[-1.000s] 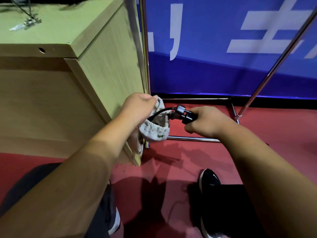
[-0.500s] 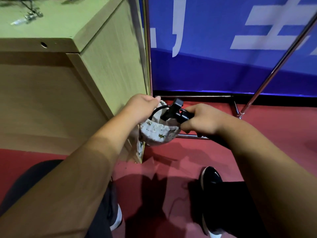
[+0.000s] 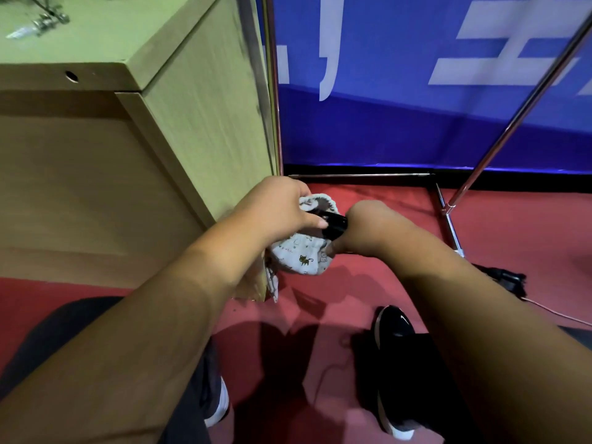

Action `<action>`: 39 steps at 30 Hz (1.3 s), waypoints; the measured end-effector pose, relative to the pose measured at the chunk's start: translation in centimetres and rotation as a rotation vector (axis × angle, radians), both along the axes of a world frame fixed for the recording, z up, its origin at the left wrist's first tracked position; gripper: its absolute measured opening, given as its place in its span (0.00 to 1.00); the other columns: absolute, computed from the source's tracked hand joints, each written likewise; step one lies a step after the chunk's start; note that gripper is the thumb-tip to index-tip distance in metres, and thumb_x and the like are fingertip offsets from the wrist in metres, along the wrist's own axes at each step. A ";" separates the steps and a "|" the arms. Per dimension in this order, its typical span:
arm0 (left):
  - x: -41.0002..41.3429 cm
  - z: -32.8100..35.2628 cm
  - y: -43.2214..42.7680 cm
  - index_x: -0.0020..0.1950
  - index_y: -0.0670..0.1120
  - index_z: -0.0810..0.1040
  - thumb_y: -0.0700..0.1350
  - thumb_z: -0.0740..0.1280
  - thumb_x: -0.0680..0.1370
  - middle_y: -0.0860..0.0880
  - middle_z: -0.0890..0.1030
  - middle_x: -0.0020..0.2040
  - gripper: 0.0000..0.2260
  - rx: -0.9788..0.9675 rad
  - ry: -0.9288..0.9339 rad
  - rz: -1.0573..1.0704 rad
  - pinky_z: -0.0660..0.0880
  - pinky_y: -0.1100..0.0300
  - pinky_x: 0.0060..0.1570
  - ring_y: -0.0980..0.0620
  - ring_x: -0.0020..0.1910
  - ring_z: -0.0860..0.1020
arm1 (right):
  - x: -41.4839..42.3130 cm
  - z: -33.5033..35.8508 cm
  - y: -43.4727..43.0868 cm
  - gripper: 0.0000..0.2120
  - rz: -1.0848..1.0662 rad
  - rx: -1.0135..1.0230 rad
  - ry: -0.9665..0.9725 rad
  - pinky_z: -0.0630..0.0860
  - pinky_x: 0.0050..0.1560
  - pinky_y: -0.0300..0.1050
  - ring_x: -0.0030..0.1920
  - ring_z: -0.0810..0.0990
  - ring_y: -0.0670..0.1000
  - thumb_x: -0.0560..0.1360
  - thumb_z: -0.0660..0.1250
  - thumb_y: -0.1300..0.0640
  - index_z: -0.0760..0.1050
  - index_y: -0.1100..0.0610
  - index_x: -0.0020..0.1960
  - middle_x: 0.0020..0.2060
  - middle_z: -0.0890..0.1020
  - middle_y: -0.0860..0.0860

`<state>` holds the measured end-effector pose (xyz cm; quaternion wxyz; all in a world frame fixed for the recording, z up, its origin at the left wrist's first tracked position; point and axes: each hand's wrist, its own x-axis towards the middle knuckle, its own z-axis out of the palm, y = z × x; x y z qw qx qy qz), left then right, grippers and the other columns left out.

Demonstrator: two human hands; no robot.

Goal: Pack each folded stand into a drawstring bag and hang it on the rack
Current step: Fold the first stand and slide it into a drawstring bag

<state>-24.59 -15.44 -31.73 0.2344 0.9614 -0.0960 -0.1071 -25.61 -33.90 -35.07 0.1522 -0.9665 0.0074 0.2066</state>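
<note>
Curled hands [image 3: 276, 205] around bag [image 3: 301, 259] and stand [image 3: 334, 223]

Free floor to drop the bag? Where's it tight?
Bare red floor right of the rack foot; also inside the rack base, beyond the bag and stand. Tight: between the shoes, and by the black gadget.
</note>
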 end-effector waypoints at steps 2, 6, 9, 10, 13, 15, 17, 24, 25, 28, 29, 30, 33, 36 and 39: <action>0.1 -0.1 0.1 0.47 0.51 0.86 0.56 0.78 0.74 0.52 0.81 0.37 0.11 0.037 -0.059 0.021 0.74 0.57 0.37 0.52 0.38 0.80 | -0.1 0.2 0.1 0.21 -0.030 0.017 -0.011 0.67 0.29 0.43 0.30 0.78 0.50 0.65 0.84 0.41 0.78 0.54 0.35 0.30 0.80 0.51; 0.7 0.2 0.4 0.45 0.52 0.85 0.51 0.76 0.78 0.53 0.78 0.40 0.04 0.091 -0.184 0.037 0.70 0.58 0.40 0.48 0.44 0.80 | -0.2 0.2 0.4 0.20 -0.046 0.171 -0.017 0.80 0.35 0.47 0.33 0.84 0.52 0.66 0.82 0.37 0.81 0.51 0.43 0.34 0.84 0.50; 1.4 0.4 1.3 0.46 0.54 0.86 0.49 0.76 0.78 0.51 0.76 0.44 0.02 0.131 -0.284 0.102 0.69 0.57 0.42 0.46 0.45 0.79 | -0.1 0.4 0.3 0.20 -0.098 0.385 0.127 0.87 0.41 0.54 0.33 0.88 0.56 0.70 0.82 0.43 0.81 0.54 0.52 0.37 0.87 0.55; 1.7 0.4 1.7 0.45 0.54 0.85 0.48 0.76 0.78 0.51 0.75 0.44 0.03 0.131 -0.287 0.129 0.68 0.57 0.42 0.45 0.45 0.78 | 0.0 0.4 0.3 0.20 -0.077 0.351 0.182 0.87 0.46 0.55 0.36 0.89 0.56 0.72 0.80 0.41 0.83 0.56 0.51 0.37 0.88 0.54; 1.8 0.1 2.2 0.43 0.54 0.82 0.46 0.75 0.79 0.51 0.76 0.40 0.06 0.116 -0.175 0.163 0.68 0.58 0.42 0.46 0.45 0.79 | -0.2 -0.4 0.4 0.19 -0.107 0.348 0.313 0.86 0.54 0.56 0.42 0.90 0.58 0.76 0.76 0.44 0.85 0.62 0.46 0.37 0.89 0.56; 1.5 -0.7 1.9 0.44 0.54 0.84 0.43 0.74 0.79 0.52 0.79 0.41 0.06 0.079 -0.123 0.107 0.69 0.59 0.42 0.47 0.45 0.81 | -0.7 -1.2 0.7 0.19 -0.150 0.361 0.339 0.87 0.53 0.59 0.43 0.90 0.61 0.76 0.76 0.45 0.85 0.63 0.47 0.39 0.89 0.59; 0.7 -1.5 1.2 0.42 0.53 0.85 0.43 0.75 0.78 0.52 0.82 0.40 0.06 -0.019 -0.068 0.078 0.72 0.60 0.38 0.49 0.43 0.83 | -1.2 -2.1 1.2 0.23 -0.171 0.337 0.343 0.86 0.54 0.63 0.42 0.89 0.64 0.73 0.77 0.41 0.84 0.62 0.47 0.41 0.89 0.60; -1.2 -2.6 -1.3 0.46 0.55 0.88 0.50 0.75 0.77 0.55 0.86 0.41 0.01 -0.247 0.042 -0.059 0.81 0.53 0.52 0.55 0.45 0.84 | -1.9 -3.3 2.6 0.09 -0.257 0.594 0.387 0.86 0.45 0.60 0.39 0.87 0.63 0.81 0.70 0.60 0.84 0.66 0.50 0.37 0.86 0.63; -1.1 -2.5 -1.3 0.46 0.56 0.87 0.51 0.74 0.77 0.56 0.86 0.42 0.02 -0.231 0.033 -0.069 0.80 0.52 0.53 0.54 0.46 0.84 | -1.9 -3.1 2.8 0.08 -0.287 0.677 0.412 0.86 0.46 0.60 0.39 0.85 0.62 0.80 0.69 0.63 0.83 0.69 0.54 0.41 0.86 0.66; -0.4 -2.0 -0.5 0.50 0.55 0.88 0.44 0.71 0.78 0.53 0.86 0.46 0.07 -0.155 0.020 -0.101 0.80 0.52 0.52 0.52 0.47 0.83 | -1.2 -2.9 3.2 0.14 -0.442 0.993 0.487 0.86 0.48 0.53 0.48 0.85 0.61 0.82 0.67 0.66 0.79 0.69 0.65 0.54 0.85 0.67; -0.2 -1.6 0.0 0.51 0.55 0.88 0.42 0.71 0.78 0.52 0.85 0.49 0.09 -0.120 0.038 -0.120 0.81 0.52 0.52 0.51 0.48 0.83 | -1.1 -2.6 3.3 0.14 -0.491 1.091 0.529 0.85 0.52 0.54 0.53 0.85 0.63 0.83 0.65 0.66 0.77 0.67 0.67 0.59 0.85 0.67; 0.1 -1.3 0.6 0.53 0.55 0.88 0.40 0.70 0.78 0.51 0.84 0.52 0.11 -0.082 0.072 -0.139 0.81 0.52 0.51 0.50 0.48 0.83 | -1.1 -2.2 3.4 0.14 -0.514 1.163 0.573 0.83 0.58 0.58 0.58 0.84 0.64 0.83 0.62 0.65 0.77 0.65 0.68 0.61 0.84 0.67; 0.4 -0.9 2.1 0.57 0.57 0.86 0.34 0.67 0.74 0.50 0.84 0.51 0.21 0.010 0.231 -0.202 0.84 0.54 0.43 0.48 0.45 0.86 | -0.9 -1.6 3.2 0.16 -0.531 1.234 0.663 0.84 0.61 0.60 0.57 0.87 0.64 0.76 0.62 0.62 0.78 0.63 0.62 0.56 0.85 0.64; 0.3 -0.5 2.6 0.59 0.58 0.83 0.36 0.68 0.69 0.46 0.83 0.52 0.24 0.051 0.256 -0.274 0.85 0.48 0.44 0.45 0.45 0.86 | -0.4 -1.0 2.9 0.19 -0.546 1.278 0.687 0.79 0.54 0.49 0.45 0.83 0.60 0.64 0.70 0.60 0.80 0.63 0.54 0.50 0.83 0.63; 0.0 0.2 2.8 0.64 0.49 0.82 0.37 0.71 0.77 0.43 0.77 0.57 0.17 0.090 0.175 -0.308 0.79 0.51 0.56 0.44 0.54 0.80 | 0.0 -0.6 2.3 0.20 -0.569 1.359 0.629 0.84 0.52 0.51 0.45 0.85 0.61 0.61 0.71 0.60 0.82 0.63 0.53 0.48 0.84 0.63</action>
